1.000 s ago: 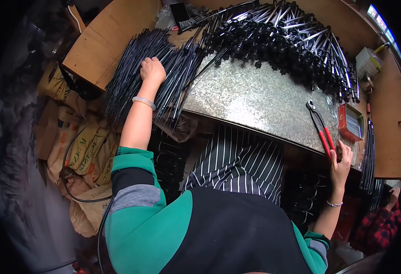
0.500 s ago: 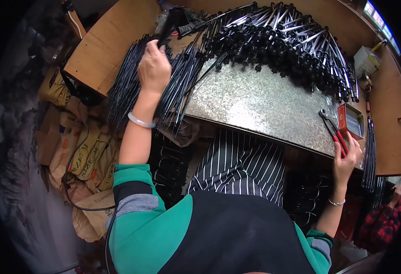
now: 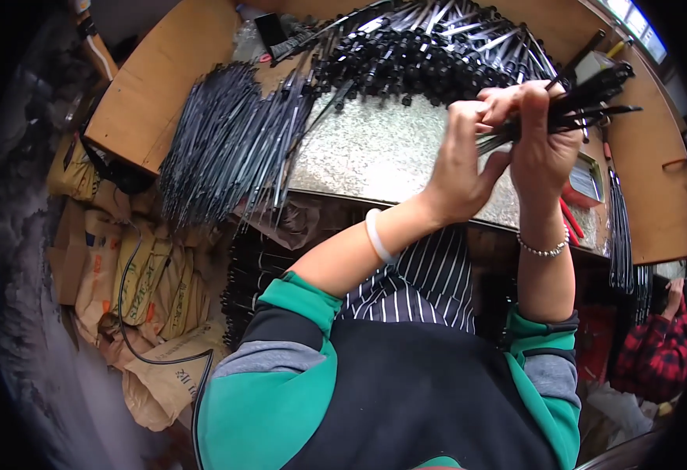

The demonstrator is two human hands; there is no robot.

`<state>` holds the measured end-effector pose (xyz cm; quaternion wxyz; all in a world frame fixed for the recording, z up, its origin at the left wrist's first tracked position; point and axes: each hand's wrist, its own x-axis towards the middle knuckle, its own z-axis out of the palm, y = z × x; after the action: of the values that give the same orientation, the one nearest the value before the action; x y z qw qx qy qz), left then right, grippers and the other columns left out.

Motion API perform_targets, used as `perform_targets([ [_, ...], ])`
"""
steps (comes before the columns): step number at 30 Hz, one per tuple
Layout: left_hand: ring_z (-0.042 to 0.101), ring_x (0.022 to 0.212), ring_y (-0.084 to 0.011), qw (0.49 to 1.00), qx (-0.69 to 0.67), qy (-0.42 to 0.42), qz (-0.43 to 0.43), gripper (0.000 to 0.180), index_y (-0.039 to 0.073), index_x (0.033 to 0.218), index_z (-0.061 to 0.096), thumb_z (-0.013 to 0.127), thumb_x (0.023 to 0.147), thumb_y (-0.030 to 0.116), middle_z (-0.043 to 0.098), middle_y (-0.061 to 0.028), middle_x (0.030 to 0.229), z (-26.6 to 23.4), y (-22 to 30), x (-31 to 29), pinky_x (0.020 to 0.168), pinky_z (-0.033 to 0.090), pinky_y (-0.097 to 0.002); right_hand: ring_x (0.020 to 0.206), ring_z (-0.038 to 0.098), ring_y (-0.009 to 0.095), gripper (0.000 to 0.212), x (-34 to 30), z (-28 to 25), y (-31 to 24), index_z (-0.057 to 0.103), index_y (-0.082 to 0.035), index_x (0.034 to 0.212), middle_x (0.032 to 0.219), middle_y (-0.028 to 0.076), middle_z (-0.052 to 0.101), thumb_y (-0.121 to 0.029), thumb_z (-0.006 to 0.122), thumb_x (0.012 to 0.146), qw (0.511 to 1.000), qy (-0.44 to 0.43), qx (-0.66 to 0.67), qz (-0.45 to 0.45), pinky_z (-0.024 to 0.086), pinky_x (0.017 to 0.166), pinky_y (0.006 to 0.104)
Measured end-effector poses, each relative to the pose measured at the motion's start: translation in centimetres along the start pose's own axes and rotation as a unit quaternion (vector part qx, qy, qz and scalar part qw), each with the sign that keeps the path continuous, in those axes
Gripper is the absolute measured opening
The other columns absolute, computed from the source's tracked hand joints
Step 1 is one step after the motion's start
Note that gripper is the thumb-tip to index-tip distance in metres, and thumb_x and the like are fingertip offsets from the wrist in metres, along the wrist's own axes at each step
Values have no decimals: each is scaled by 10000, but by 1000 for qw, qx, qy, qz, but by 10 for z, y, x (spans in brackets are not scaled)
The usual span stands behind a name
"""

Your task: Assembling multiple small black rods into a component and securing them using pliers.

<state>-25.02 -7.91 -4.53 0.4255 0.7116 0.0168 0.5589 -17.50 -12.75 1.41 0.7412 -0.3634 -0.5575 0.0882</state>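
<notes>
Both hands are together above the right part of the metal-topped table. My right hand is closed round a bundle of thin black strips, whose loose ends fan out to the right. Close against it, my left hand has its fingers and thumb curved about the bundle's left end; the exact contact is partly hidden. Red-handled pliers lie on the table by my right wrist, which covers their jaws. At the left stretches a wide pile of long, thin dark strips.
A large heap of silvery rods with black fittings fills the table's back. An open red box stands at the right, near hanging black strips. Brown sacks lie at lower left. Another person's checked sleeve shows at right.
My left hand has come from the left pile across to the right. My right hand has left the pliers and risen; both hands now meet at the bundle of black strips.
</notes>
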Motion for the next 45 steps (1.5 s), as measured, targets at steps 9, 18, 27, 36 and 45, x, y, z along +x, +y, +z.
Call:
perform_targets([
  [9, 606, 846, -319, 966, 31, -76, -245, 391, -18, 1197, 411, 564, 862, 113, 589, -192, 919, -7, -22, -80, 771, 476, -376, 409, 338, 55, 347, -2, -4, -4, 499, -59, 715, 517, -33, 380, -350, 548, 898, 974, 111, 66, 188, 337, 403, 224],
  [18, 464, 584, -92, 581, -421, -153, -680, 287, 33, 1012, 506, 404, 969, 297, 474, 3, 701, -51, 51, -155, 538, 432, -231, 931, 537, 188, 750, -104, -67, 29, 251, 19, 1368, 1206, 156, 445, -271, 676, 822, 856, -4, -369, 363, 433, 876, 293],
  [27, 491, 536, -135, 668, -412, -206, -584, 325, 44, 803, 473, 335, 988, 274, 483, -45, 596, -61, 78, -131, 533, 437, -245, 594, 489, 26, 168, -155, -68, -18, 600, -4, 914, 667, -19, 561, -168, 568, 903, 886, -7, -200, 418, 409, 554, 177],
  [36, 588, 595, -145, 795, -228, -382, -412, 284, 13, 820, 550, 437, 948, 240, 592, -72, 664, -42, 75, -143, 585, 473, -260, 552, 481, 49, 288, -151, -5, -47, 465, 17, 1169, 686, 19, 531, -185, 399, 974, 868, -16, 162, 469, 414, 513, 177],
  [45, 524, 1073, -294, 978, 193, -79, 13, 863, 10, 1326, 321, 805, 639, 205, 506, -204, 1161, -68, 41, -17, 895, 426, -373, 418, 315, 11, 360, -133, -32, -82, 443, 54, 1207, 528, -38, 401, -215, 352, 986, 900, -54, 75, 427, 264, 387, 155],
])
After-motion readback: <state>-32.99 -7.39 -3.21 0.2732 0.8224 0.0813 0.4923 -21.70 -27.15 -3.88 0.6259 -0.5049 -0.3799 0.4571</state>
